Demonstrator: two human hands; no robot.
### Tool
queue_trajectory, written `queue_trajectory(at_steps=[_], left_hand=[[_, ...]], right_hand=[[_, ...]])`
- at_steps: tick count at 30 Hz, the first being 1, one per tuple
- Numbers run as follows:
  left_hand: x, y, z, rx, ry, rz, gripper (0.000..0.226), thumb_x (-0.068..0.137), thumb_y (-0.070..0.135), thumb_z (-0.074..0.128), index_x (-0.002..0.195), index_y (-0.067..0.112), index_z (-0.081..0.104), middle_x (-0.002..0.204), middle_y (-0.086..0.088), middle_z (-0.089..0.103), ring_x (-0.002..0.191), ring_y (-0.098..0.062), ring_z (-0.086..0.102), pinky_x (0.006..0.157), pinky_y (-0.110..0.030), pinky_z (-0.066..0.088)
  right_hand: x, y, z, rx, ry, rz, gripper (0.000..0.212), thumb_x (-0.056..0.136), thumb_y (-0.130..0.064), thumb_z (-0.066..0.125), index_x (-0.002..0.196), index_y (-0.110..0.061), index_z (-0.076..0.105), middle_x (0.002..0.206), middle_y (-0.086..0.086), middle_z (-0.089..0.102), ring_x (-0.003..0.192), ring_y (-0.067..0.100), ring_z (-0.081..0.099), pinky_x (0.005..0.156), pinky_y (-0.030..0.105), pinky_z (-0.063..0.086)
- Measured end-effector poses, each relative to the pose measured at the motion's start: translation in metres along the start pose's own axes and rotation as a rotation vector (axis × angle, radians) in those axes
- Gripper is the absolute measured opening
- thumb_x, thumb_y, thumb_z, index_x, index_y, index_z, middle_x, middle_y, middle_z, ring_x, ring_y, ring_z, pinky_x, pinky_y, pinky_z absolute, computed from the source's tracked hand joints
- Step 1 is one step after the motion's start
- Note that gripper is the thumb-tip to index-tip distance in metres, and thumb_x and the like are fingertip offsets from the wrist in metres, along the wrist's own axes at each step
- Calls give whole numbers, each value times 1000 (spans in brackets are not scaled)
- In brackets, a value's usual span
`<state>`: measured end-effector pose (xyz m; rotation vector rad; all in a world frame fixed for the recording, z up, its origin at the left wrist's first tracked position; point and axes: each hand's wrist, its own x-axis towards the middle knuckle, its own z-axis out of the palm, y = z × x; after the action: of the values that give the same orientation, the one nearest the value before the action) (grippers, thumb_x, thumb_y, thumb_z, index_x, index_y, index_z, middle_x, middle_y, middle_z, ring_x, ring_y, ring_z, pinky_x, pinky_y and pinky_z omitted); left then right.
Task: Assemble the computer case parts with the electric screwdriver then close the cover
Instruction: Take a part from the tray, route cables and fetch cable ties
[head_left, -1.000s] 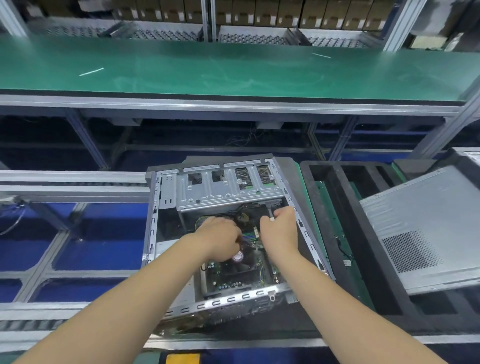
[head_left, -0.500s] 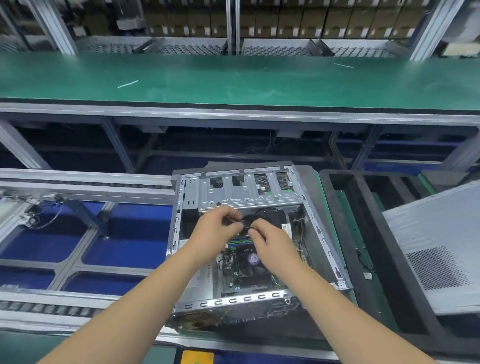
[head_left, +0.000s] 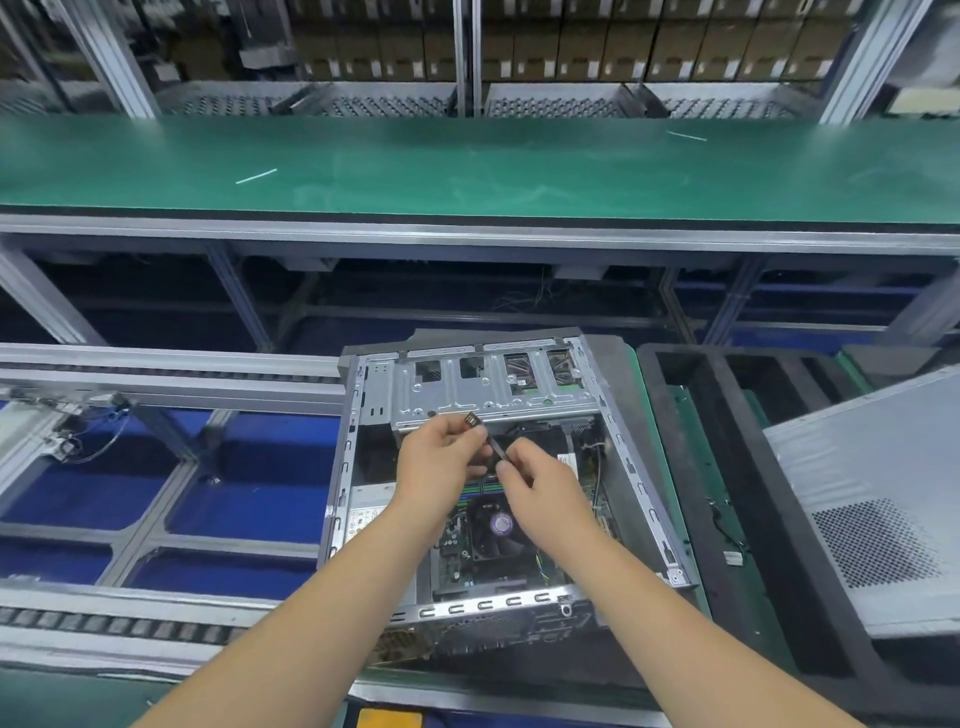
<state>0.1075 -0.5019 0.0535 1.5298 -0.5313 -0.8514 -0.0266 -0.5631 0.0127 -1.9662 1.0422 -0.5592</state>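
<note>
Both hands work over the open grey metal computer case (head_left: 498, 483): left hand (head_left: 441, 457) pinches a small black connector (head_left: 471, 419), right hand (head_left: 540, 488) pinches its cable, probably lining it up to plug in

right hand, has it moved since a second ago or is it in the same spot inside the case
Yes. The right hand has drawn back from the drive cage toward the CPU fan and leftward, meeting the left hand on a small cable.

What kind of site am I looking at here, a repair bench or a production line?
Most likely a computer assembly line: an open computer case lies on a roller conveyor, a long green workbench runs behind it, and rows of cardboard boxes fill the far racks.
</note>
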Motion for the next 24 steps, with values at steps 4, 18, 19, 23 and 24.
queue_trajectory(at_steps=[4,18,19,23,24], left_hand=[[1,-4,6,-33,0,-30,12,99,15,66,105,6,70,94,-14,76,89,-23,75,78,-37,64],[3,-5,15,-255,-34,-130,18,102,21,62,103,4,70,89,-9,73,83,-27,71,73,-32,59],[3,-4,17,-265,-42,-123,18,102,22,61,105,7,72,89,-8,71,83,-24,68,76,-33,58],[-3,8,27,-21,11,85,21,104,35,54,99,33,74,76,1,61,71,-11,57,72,-27,50],[-7,14,29,89,0,193,21,104,39,52,94,35,70,74,1,62,67,-8,56,66,-22,48]], right_hand=[[1,2,0,24,0,22,20,101,-38,53,82,-35,48,76,-9,60,57,4,47,58,34,40],[-2,-5,-4,56,-29,15,24,101,-38,52,77,-40,49,62,-11,56,54,7,44,56,35,38],[-3,-8,-5,64,-31,13,24,101,-36,54,77,-40,51,64,-11,57,55,8,46,58,35,39],[-3,-16,-21,249,315,12,17,96,-25,49,90,-33,63,87,-11,66,83,3,60,70,15,46],[-2,-15,-28,327,429,32,19,95,-24,45,92,-31,63,90,-11,66,86,3,60,72,14,45]])
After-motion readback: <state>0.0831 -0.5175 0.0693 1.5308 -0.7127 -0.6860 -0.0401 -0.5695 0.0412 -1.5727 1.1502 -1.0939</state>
